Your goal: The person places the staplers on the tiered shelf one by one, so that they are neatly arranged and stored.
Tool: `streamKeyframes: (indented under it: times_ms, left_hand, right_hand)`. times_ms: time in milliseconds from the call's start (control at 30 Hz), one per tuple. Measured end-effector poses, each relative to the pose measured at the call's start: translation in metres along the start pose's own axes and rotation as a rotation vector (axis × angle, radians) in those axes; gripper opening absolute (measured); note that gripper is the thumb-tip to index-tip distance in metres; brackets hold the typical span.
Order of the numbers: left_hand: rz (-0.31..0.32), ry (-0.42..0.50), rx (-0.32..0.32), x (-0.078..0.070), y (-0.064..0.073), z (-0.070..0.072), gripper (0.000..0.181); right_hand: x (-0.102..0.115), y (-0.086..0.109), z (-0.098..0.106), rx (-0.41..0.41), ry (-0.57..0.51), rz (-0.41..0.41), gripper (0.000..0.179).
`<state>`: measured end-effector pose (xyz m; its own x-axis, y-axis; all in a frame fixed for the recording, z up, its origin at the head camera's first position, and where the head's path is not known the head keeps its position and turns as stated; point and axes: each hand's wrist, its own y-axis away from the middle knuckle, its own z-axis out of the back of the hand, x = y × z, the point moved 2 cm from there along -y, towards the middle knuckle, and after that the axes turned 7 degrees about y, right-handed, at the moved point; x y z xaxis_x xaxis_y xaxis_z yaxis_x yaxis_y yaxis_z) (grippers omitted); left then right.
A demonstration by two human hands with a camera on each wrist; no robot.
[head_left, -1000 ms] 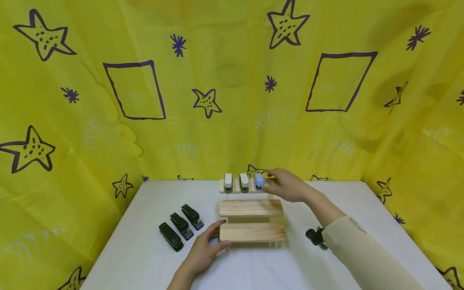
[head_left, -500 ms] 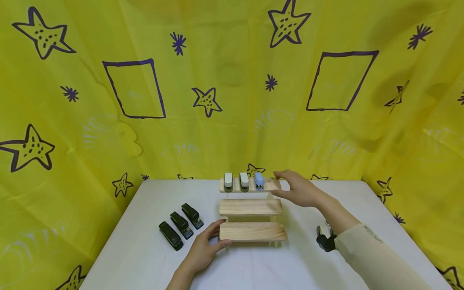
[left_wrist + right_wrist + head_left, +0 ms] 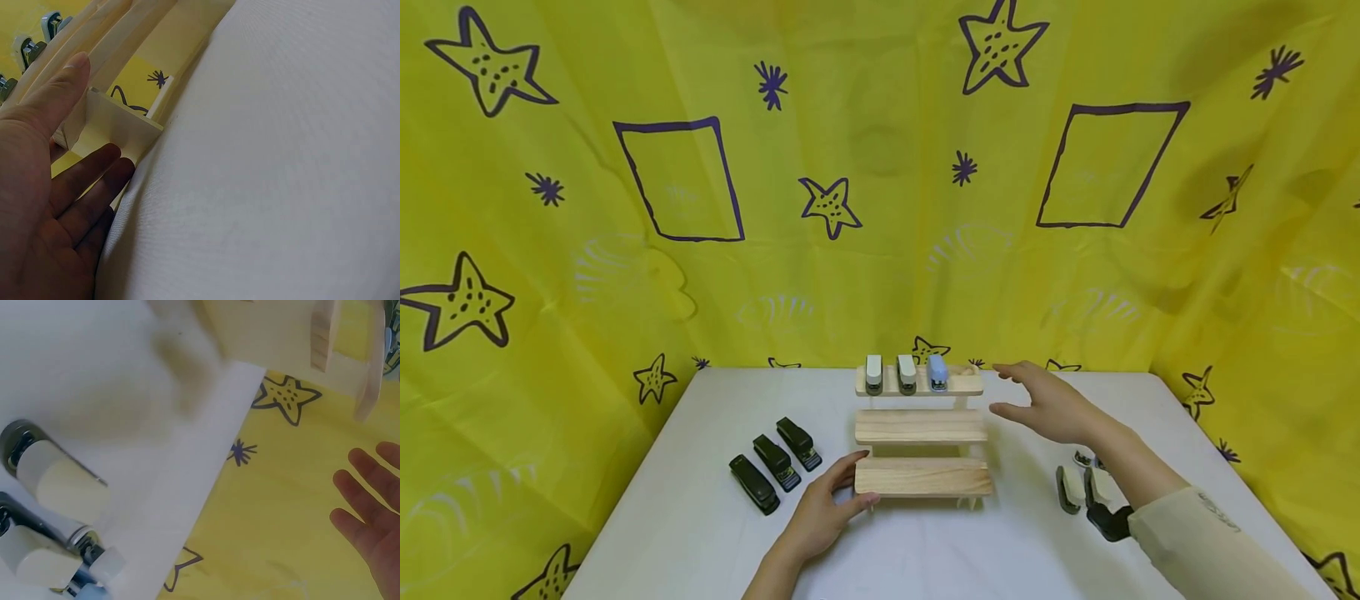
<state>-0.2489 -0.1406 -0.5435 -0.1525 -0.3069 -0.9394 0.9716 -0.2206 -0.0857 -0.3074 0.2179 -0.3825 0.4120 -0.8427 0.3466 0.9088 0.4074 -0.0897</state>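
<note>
A three-step wooden display rack [image 3: 921,477] stands on the table. My left hand [image 3: 825,510] holds the left end of its lowest step, thumb at the front edge and index finger at the back corner. In the left wrist view, the thumb of the left hand [image 3: 37,119] lies along the step and other fingers are by the side panel. Two white staplers [image 3: 874,374] and a light blue stapler [image 3: 937,372] stand in a row on the top step. My right hand [image 3: 1052,404] hovers right of the rack, fingers spread, holding nothing.
Three black staplers [image 3: 755,483] lie in a slanted row left of the rack. White staplers [image 3: 1071,489], smaller pieces and a black object [image 3: 1108,522] lie at the right, partly under my right forearm. A yellow patterned curtain [image 3: 880,167] encloses the table [image 3: 655,500].
My right hand has drawn back from the light blue stapler, moving right off the top step, and uncovered more staplers on the right. The left hand stays on the rack.
</note>
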Motion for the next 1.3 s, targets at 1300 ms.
streamKeyframes:
  times_ms: [1300]
  left_hand:
    - [0.013,0.041,0.015,0.000,-0.002,0.000,0.068]
  right_hand:
    - [-0.051,0.071,-0.023,0.123,0.037,-0.093,0.073]
